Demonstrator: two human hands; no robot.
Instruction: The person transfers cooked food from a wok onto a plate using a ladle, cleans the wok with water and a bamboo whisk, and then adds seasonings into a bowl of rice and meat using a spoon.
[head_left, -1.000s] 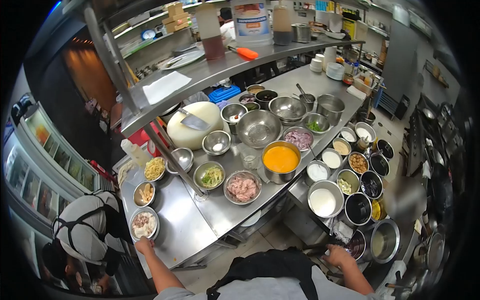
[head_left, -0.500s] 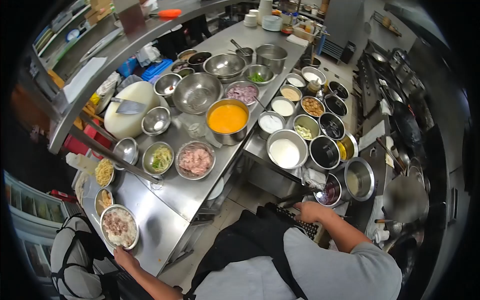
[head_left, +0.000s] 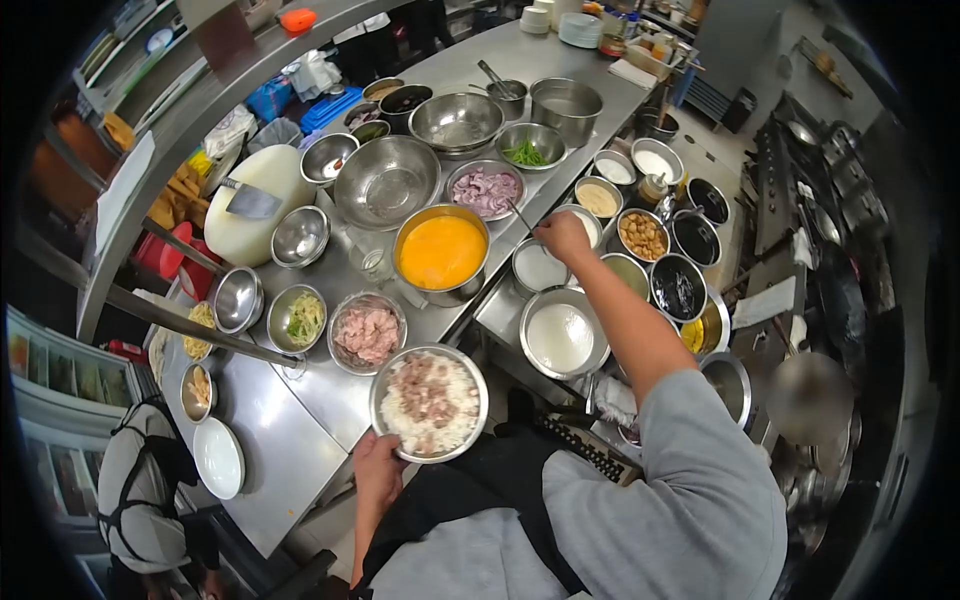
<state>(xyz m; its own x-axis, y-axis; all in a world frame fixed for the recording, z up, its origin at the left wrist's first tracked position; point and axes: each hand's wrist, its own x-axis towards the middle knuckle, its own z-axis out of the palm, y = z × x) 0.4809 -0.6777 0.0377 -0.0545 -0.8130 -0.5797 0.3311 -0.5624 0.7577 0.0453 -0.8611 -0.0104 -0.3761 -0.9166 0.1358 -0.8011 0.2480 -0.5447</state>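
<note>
My left hand (head_left: pixel 378 468) grips the rim of a metal bowl (head_left: pixel 428 404) of white rice topped with chopped pinkish meat, raised beside the counter's front edge. My right hand (head_left: pixel 563 238) is closed on the thin metal handle of a spoon (head_left: pixel 519 216), over a pot of white powder (head_left: pixel 540 267); the spoon's lower end is hidden. Close by are a pot of orange liquid (head_left: pixel 441 249), a bowl of chopped purple onion (head_left: pixel 485 190) and a large pot of white contents (head_left: pixel 562 336). Minced raw meat (head_left: pixel 366 333) sits in a bowl left of the rice.
A white oval plate (head_left: pixel 218 458) lies on the steel counter's left end. A cleaver (head_left: pixel 252 200) rests on a round white chopping block (head_left: pixel 262 228). Several seasoning pots stand on the right, beyond them a stove with woks. Another person (head_left: pixel 150 490) stands at lower left.
My left hand has lifted the rice bowl off the counter's left end and brought it right. My right hand has moved up and forward to the spoon. A white plate now shows at left.
</note>
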